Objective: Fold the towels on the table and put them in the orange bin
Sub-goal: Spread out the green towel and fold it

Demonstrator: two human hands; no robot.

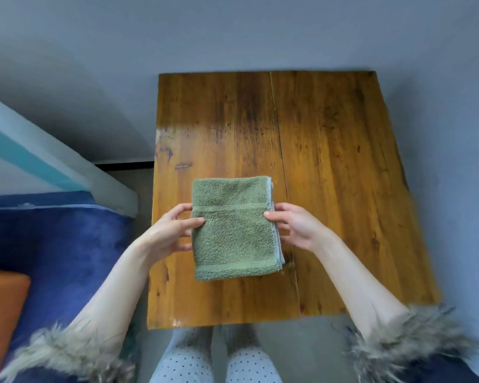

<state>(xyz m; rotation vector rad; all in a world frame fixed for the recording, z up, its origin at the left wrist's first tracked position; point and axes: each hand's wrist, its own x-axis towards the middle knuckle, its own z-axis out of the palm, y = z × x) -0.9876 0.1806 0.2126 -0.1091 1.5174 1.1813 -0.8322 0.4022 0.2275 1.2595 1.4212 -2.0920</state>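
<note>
At the near left edge, an orange bin (3, 308) is cut off by the frame. The left hand (169, 230) pinches the folded green towel (233, 230) by its left edge above the wooden table (329, 161); fingers underneath are hidden. The right hand (293, 225) pinches its right edge, where a pale layer peeks out.

The green towel (234, 230) is folded into a neat upright rectangle of looped terry with two flat woven bands across it, one near its middle and one close to its near edge. It sits over the near left part of the wooden table (329, 161). A pale blue-grey edge (a second layer or a second towel, it is hard to tell) shows along its right side. The orange bin (3, 305) stands well to the left of the table, only its corner in view.
</note>
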